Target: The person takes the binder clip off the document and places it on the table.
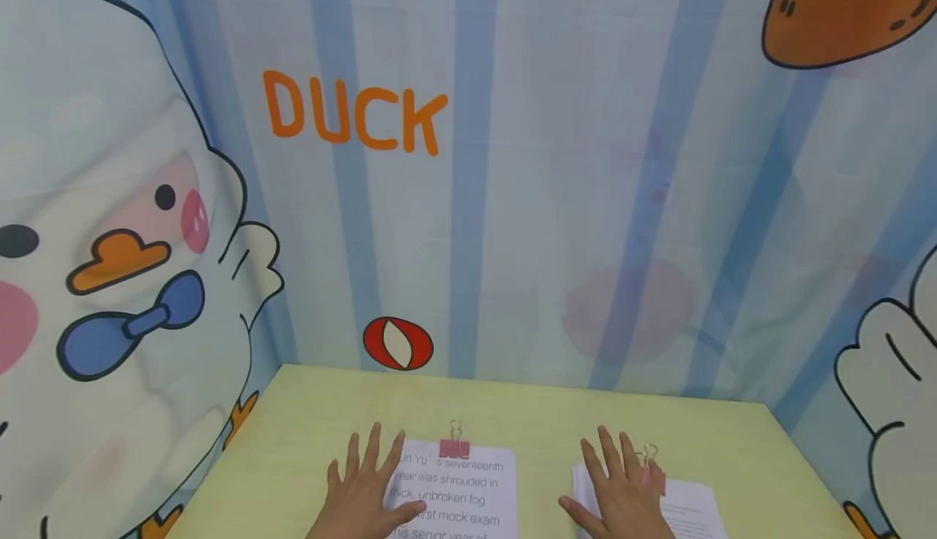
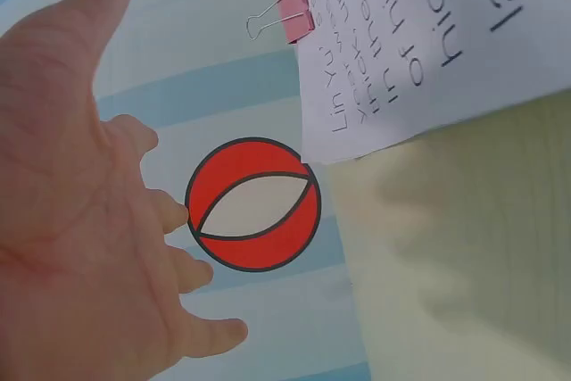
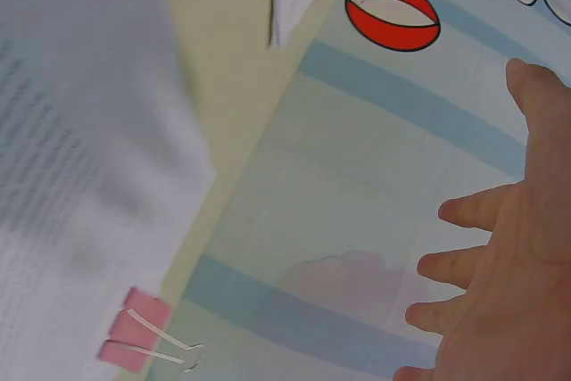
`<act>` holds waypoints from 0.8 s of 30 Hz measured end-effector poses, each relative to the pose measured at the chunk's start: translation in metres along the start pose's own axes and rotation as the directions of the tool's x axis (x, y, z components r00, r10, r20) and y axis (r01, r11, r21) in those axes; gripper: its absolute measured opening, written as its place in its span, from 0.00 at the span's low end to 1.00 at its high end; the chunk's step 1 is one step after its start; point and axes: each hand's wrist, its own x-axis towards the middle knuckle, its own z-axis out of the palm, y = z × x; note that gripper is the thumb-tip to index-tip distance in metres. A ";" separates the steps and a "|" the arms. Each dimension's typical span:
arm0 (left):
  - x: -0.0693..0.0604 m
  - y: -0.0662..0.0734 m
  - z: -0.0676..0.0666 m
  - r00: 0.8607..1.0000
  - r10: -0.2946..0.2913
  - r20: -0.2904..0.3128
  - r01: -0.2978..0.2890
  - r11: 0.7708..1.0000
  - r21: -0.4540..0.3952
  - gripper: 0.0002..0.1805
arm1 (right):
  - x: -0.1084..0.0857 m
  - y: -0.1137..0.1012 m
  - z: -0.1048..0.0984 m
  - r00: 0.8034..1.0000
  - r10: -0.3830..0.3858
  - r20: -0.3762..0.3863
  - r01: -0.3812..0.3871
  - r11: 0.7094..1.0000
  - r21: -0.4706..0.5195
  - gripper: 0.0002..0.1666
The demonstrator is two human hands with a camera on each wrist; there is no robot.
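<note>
My left hand (image 1: 368, 490), fingers spread, hovers at the left edge of a stack of printed paper (image 1: 468, 494) with large text. A pink binder clip (image 1: 455, 448) holds that stack's top edge. The right hand (image 1: 618, 490), also spread, is over a second stack of paper (image 1: 691, 502) in smaller print, partly hiding its pink binder clip (image 1: 654, 478). In the left wrist view, the palm (image 2: 80, 194) stands apart from the large-print sheets (image 2: 428, 42). The right wrist view shows the other palm (image 3: 513, 283) holding nothing, with the small-print sheets (image 3: 80, 131) opposite.
Both stacks lie on a pale yellow tabletop (image 1: 542, 417). Behind it hangs a blue-striped curtain (image 1: 542, 197) printed with the word DUCK, a red ball (image 1: 398, 344) and a large cartoon duck (image 1: 110, 197) on the left.
</note>
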 end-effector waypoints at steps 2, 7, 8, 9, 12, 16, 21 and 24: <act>0.002 0.001 -0.002 1.000 0.022 -0.012 -0.022 1.000 -0.004 0.51 | 0.007 -0.004 -0.003 1.000 -0.024 0.003 0.024 1.000 0.011 0.47; 0.010 0.007 -0.007 0.998 0.062 -0.018 -0.062 0.997 -0.035 0.45 | 0.022 -0.015 -0.008 0.998 -0.052 0.036 0.051 0.998 0.032 0.47; 0.011 0.009 -0.009 0.998 0.062 -0.017 -0.063 0.997 -0.048 0.44 | 0.025 -0.017 -0.008 0.997 -0.049 0.054 0.046 0.998 0.052 0.47; 0.012 0.010 -0.010 0.998 0.060 -0.016 -0.061 0.996 -0.060 0.43 | 0.028 -0.019 -0.009 0.996 -0.048 0.071 0.043 0.997 0.069 0.47; 0.016 0.013 -0.013 0.999 0.050 -0.021 -0.052 0.994 -0.095 0.41 | 0.038 -0.025 -0.009 0.992 -0.037 0.117 0.024 0.994 0.111 0.47; 0.022 0.012 -0.016 0.999 0.026 -0.039 -0.031 0.991 -0.127 0.39 | 0.051 -0.031 -0.007 0.994 -0.046 0.099 0.031 0.990 0.141 0.45; 0.030 0.010 -0.018 0.999 0.006 -0.049 -0.013 0.987 -0.162 0.38 | 0.067 -0.040 -0.004 0.995 -0.058 0.080 0.042 0.981 0.187 0.44; 0.033 0.008 -0.019 0.999 0.010 -0.041 -0.018 0.982 -0.187 0.39 | 0.075 -0.045 -0.001 0.994 -0.065 0.092 0.044 0.975 0.217 0.44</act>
